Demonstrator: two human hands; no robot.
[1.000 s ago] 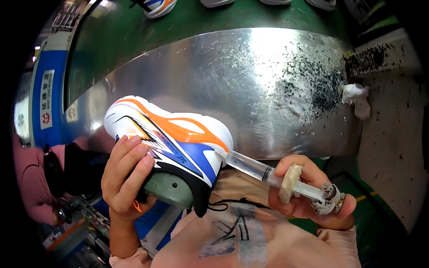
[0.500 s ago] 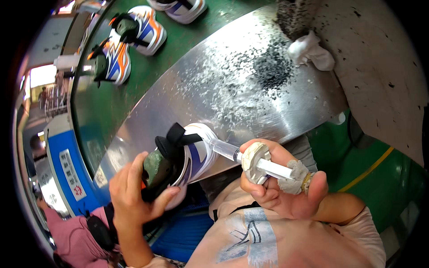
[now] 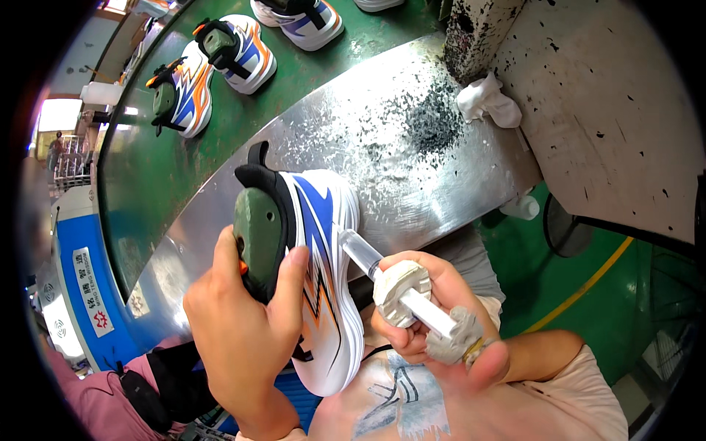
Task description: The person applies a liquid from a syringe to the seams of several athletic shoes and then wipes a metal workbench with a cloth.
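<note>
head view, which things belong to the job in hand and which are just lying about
Job in hand:
shoe on a green last, in the left hand
syringe, in the right hand

Apparently idle:
crumpled white cloth
similar shoes on the green surface, untouched

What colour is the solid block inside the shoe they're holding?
The block is dull dark green, showing best in the head view.

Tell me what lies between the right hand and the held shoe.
In the head view, a clear syringe barrel reaches from the right hand toward the held shoe; whether its tip touches, I cannot tell.
</note>
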